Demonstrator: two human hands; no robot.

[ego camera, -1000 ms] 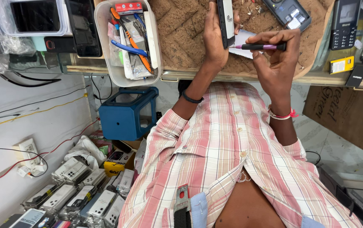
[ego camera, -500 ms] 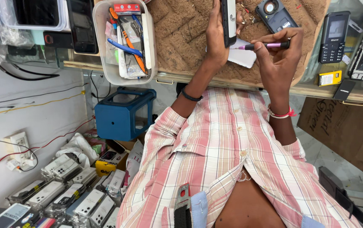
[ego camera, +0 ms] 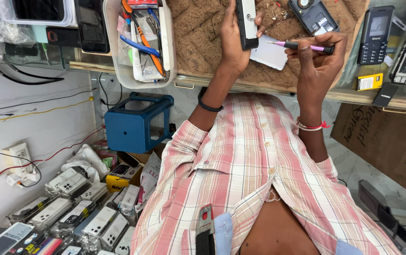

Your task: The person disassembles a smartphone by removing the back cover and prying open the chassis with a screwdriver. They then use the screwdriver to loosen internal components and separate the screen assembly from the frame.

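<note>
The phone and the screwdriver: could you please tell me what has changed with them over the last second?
Little has changed. The left hand keeps the phone upright over the mat. The right hand still holds the pink screwdriver, tip toward the phone. The white panel stays underneath.

The phone [ego camera: 247, 21] and tool tray [ego camera: 139, 42] run past the top edge.

shirt [ego camera: 255, 170]: pink-white plaid, buttoned | left wrist: black band [ego camera: 208, 106] | right wrist: red-white thread [ego camera: 310, 125]
</note>
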